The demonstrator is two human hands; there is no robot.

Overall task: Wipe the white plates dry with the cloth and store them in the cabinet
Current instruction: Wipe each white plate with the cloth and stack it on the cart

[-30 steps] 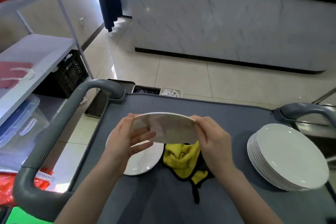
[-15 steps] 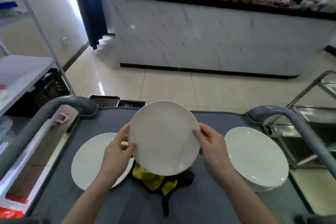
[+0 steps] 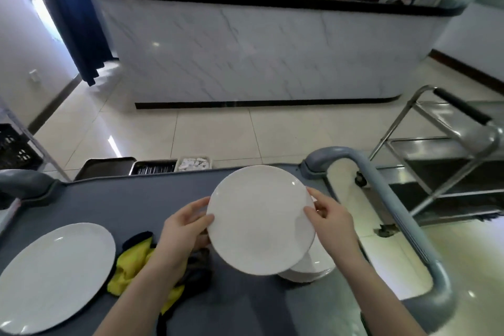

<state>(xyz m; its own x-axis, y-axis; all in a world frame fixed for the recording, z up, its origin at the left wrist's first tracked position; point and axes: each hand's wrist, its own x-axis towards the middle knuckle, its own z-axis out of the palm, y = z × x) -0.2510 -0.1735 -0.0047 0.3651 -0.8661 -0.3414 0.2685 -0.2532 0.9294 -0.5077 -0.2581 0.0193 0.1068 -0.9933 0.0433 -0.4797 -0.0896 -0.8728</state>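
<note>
**Head view over a grey cart [image 3: 131,204].** We see both hands raising one white plate [image 3: 259,219] above the right part of the cart, its face tilted toward the camera. The left hand [image 3: 182,229] grasps the left rim, with the thumb on the face and the fingers curled behind. The right hand [image 3: 332,224] grasps the right rim in the same manner.

Under the plate's lower right edge we make out a stack [image 3: 308,269] of white plates resting on the cart, mostly hidden. We cannot tell whether the held plate touches it.

A yellow cloth [image 3: 131,262] with dark trim lies crumpled on the cart beneath the left forearm. It is in neither hand.

A lone plate [image 3: 54,275] lies flat at the cart's left end, just beside the cloth.

The cart's handle [image 3: 387,207] curves along the right side. Beyond it stands a steel trolley [image 3: 474,136].

On the tiled floor past the cart we note a dark tray [image 3: 106,168], and farther off a marble-fronted counter [image 3: 245,57] and a blue curtain [image 3: 68,16].
</note>
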